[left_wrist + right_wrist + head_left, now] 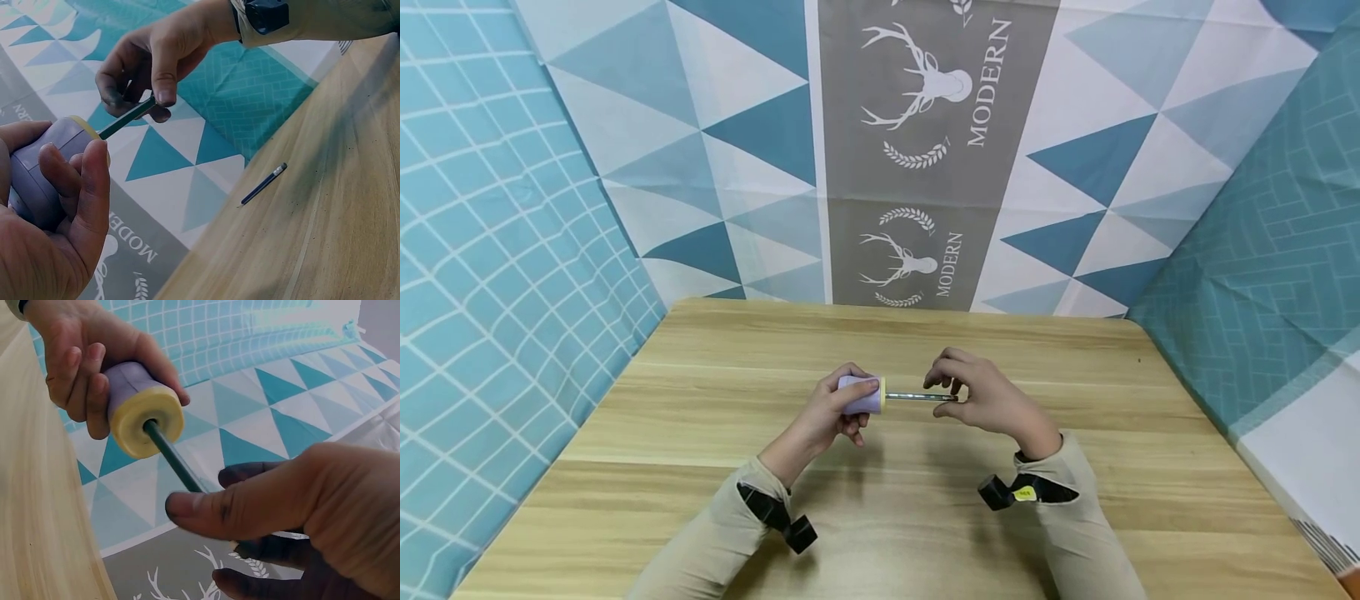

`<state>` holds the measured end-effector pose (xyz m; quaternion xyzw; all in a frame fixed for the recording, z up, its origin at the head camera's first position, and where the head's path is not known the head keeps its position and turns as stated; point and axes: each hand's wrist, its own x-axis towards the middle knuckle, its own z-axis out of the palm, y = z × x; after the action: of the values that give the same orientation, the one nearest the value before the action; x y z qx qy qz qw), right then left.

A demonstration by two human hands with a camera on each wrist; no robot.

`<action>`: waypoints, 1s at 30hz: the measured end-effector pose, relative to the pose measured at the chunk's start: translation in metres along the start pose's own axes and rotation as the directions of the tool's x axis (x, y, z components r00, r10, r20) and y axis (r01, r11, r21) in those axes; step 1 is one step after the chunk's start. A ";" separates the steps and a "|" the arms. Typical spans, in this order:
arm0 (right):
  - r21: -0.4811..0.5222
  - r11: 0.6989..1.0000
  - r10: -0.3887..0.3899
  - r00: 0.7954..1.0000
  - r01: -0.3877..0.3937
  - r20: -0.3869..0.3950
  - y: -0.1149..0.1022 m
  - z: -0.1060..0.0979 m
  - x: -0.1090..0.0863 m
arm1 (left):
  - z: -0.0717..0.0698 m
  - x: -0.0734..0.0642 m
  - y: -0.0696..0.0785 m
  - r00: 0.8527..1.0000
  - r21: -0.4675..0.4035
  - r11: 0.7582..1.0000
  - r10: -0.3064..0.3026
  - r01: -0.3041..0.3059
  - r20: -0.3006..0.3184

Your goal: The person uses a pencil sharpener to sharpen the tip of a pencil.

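In the head view my left hand (838, 406) grips a pencil sharpener (862, 395), a purple cylinder with a yellow end, held above the table. A slim dark green pencil (128, 120) enters the hole in that yellow end; its inserted tip is hidden. My right hand (981, 392) pinches the pencil near its outer end, thumb on one side and fingertips on the other. From the right wrist, the sharpener's yellow face (140, 434) shows around the pencil, with the left hand (78, 362) wrapped behind it. Dark smudges mark the right fingertips.
A wooden table (700, 467) lies below both hands. In the left wrist view a dark blue pencil (264, 184) appears on the tabletop. Patterned cloths (752, 150) hang behind and at both sides. Each wrist carries a black camera (800, 533).
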<state>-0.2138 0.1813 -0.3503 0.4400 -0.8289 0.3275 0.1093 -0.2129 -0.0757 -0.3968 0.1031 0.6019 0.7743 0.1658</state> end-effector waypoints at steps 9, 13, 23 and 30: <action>-0.071 0.996 0.065 0.997 -0.063 0.029 -0.002 0.001 0.004 | -0.001 0.000 0.001 1.000 0.002 1.000 0.005 -0.005 0.002; -0.069 0.996 0.061 0.998 -0.061 0.002 -0.002 0.002 0.003 | -0.001 0.000 0.001 1.000 0.007 1.000 0.006 -0.006 0.003; -0.055 0.998 0.009 1.000 -0.007 0.019 -0.003 0.002 0.001 | -0.001 0.000 -0.001 1.000 0.004 1.000 0.000 0.000 -0.004; -0.057 0.998 0.004 0.998 0.000 0.069 -0.001 0.000 0.001 | -0.002 0.000 0.000 1.000 0.004 1.000 0.003 -0.003 0.000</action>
<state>-0.2132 0.1800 -0.3493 0.4470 -0.8417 0.2885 0.0925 -0.2137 -0.0774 -0.3973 0.1041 0.6033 0.7734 0.1644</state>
